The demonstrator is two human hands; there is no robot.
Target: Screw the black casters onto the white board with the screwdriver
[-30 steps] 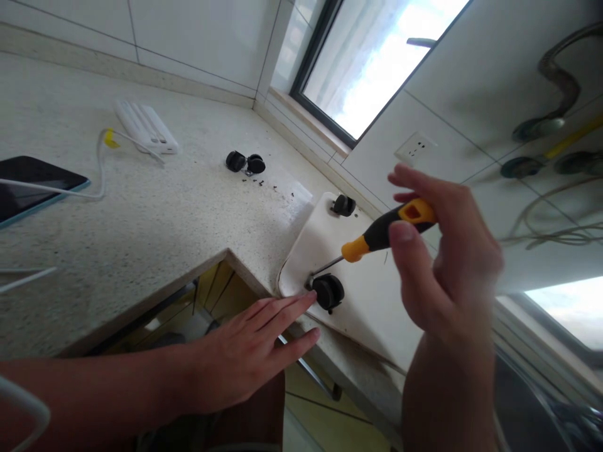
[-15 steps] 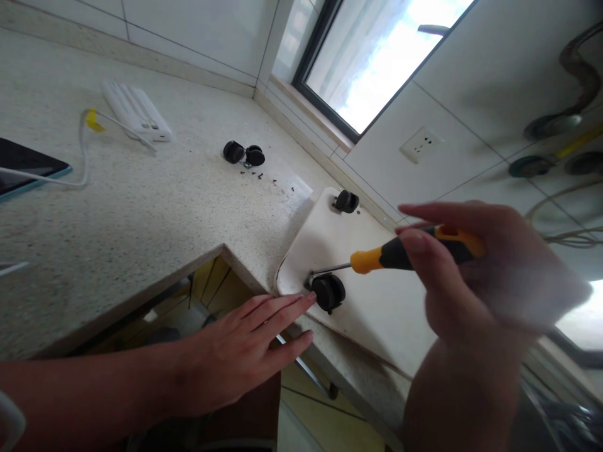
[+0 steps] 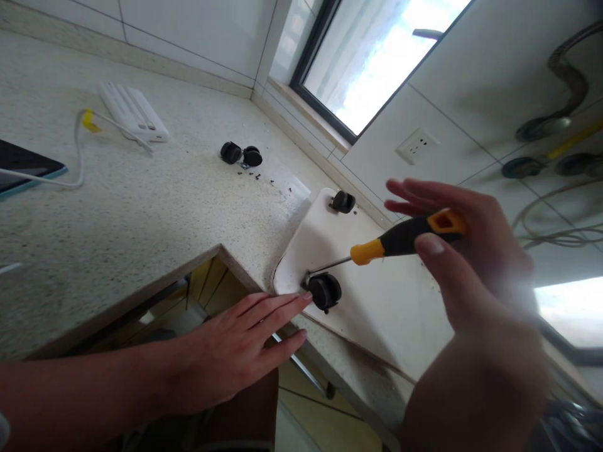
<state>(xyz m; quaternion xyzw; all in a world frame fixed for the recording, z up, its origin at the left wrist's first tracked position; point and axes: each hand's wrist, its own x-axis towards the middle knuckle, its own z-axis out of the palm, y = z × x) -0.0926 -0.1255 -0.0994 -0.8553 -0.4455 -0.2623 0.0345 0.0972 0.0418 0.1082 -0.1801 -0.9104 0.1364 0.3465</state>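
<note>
A yellow-and-black screwdriver point(image 3: 398, 238) slants down to the left, its tip at the metal plate of the near black caster wheel point(image 3: 325, 291). My right hand point(image 3: 471, 251) has the handle's end against the palm, with the thumb on its near side and the other fingers loosely stretched above it. Fingers extended, my left hand point(image 3: 254, 342) rests its fingertips against the near caster and the edge of the white board point(image 3: 377, 307). A second caster wheel point(image 3: 343, 201) stands on the board's far corner. The screw under the tip is too small to make out.
Two loose caster wheels point(image 3: 241, 154) lie on the speckled countertop point(image 3: 188, 213), with several small dark screws point(image 3: 257, 177) near them. A white power bank point(image 3: 134, 113), a cable and a phone point(image 3: 28, 166) are at left. An open drawer gap point(image 3: 207, 282) sits below the counter edge.
My right hand's fingers have loosened and spread away from the screwdriver handle, and the handle's end has tipped slightly upward. The left hand keeps its place at the caster.
</note>
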